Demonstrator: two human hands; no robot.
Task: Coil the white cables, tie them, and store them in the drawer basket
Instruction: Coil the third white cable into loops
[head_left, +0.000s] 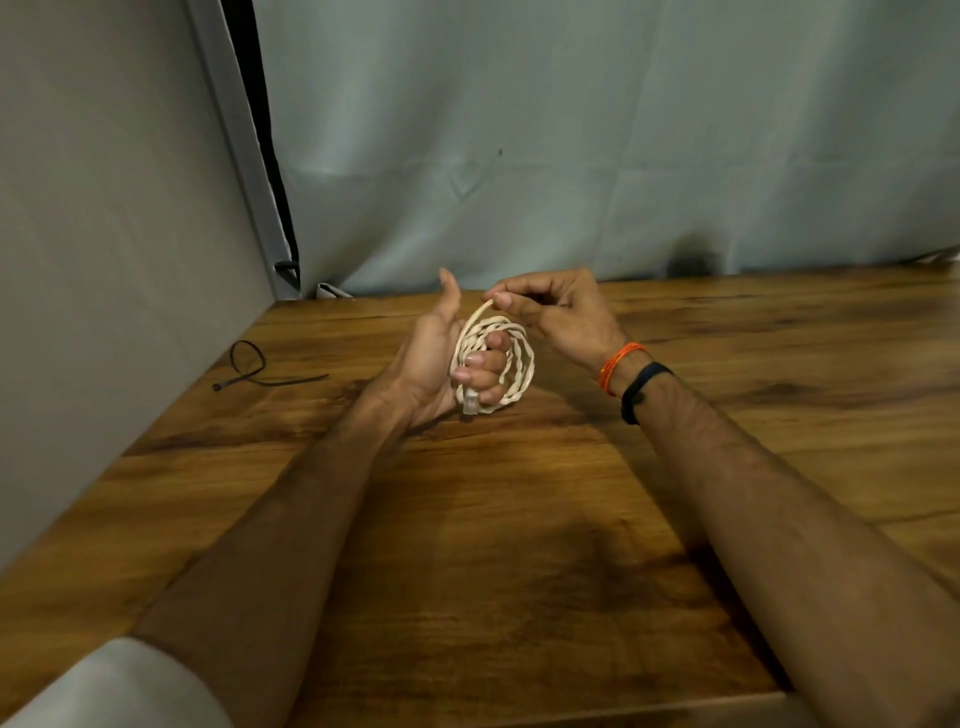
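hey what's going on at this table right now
A person is winding a white cable into a coil above a wooden table. The left hand grips the coil with its fingers through the loops, while the right hand pinches the top loop. The coil is not tied yet. A black zip tie lies on the table to the left, untouched.

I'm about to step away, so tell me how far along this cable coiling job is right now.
Mostly coiled: the white cable sits in several loops gripped by the left hand, a clear connector hanging below. In hand: the right hand pinches the outermost loop at the top, laying it on. Left: tying, since the black zip tie lies unused on the wooden table, then storing; no drawer basket is in view.
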